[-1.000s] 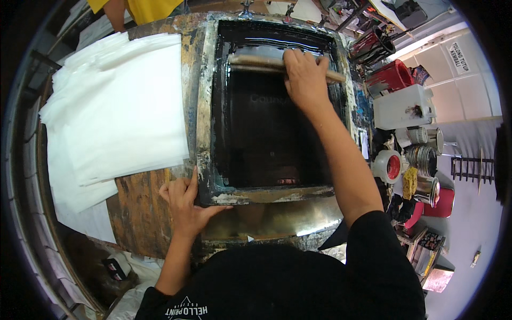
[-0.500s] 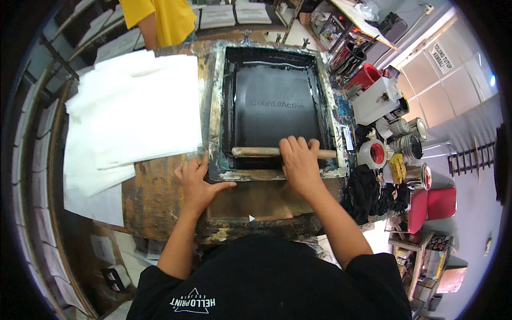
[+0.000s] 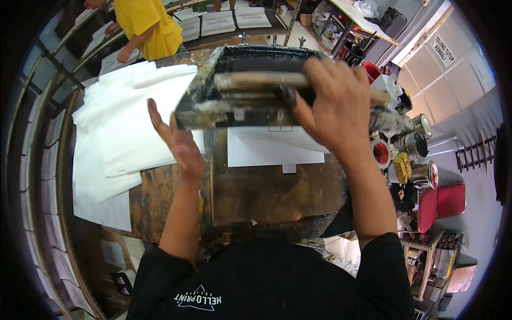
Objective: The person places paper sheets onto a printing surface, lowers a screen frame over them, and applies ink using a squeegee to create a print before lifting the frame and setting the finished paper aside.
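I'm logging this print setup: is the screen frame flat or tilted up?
Tilted up: the near end of the screen frame is raised, and white paper shows below it.

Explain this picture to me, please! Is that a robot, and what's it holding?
No robot: these are the bare hands of a person. A very wide camera on the person's head looks down, so straight edges look bent. The right hand holds a long brown bar over a dark-stained frame, whose near edge is raised. The left hand is open by the frame's left corner; I can't tell whether it touches. White paper lies on the table, partly hidden by the frame. On the left is a pile of white sheets.
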{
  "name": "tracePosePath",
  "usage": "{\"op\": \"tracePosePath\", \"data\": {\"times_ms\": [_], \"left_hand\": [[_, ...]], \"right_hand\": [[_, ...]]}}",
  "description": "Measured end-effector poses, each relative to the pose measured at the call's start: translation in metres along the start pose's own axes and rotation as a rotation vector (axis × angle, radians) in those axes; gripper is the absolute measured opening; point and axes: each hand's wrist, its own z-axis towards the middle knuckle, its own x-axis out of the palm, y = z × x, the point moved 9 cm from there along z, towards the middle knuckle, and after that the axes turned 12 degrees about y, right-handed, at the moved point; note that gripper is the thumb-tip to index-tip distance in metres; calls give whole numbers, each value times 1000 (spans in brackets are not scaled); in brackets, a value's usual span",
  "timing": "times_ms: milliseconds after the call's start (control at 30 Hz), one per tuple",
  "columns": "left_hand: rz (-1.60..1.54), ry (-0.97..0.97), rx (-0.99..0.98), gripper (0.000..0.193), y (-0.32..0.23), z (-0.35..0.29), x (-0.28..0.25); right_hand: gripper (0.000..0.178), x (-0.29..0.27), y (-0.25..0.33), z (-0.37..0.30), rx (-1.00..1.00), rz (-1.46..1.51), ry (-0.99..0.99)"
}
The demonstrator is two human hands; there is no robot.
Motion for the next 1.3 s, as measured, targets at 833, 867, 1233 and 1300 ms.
{"op": "tracePosePath", "data": {"times_ms": [833,867,1233,1300], "left_hand": [[1046,-128,-473,26,29,-25,-214],[1106,-147,-391,28,5,-35,-244],[1334,267,-280,22,-22,-2,-191],[1669,785,-273,54,51,-49,-105]], "right_hand": [[57,-45,-23,97,23,212,15],[54,-38,-29,88,56,181,22],[46,-16,-31,58,54,-84,38],[44,-24,-25,57,-7,-74,-54]]}}
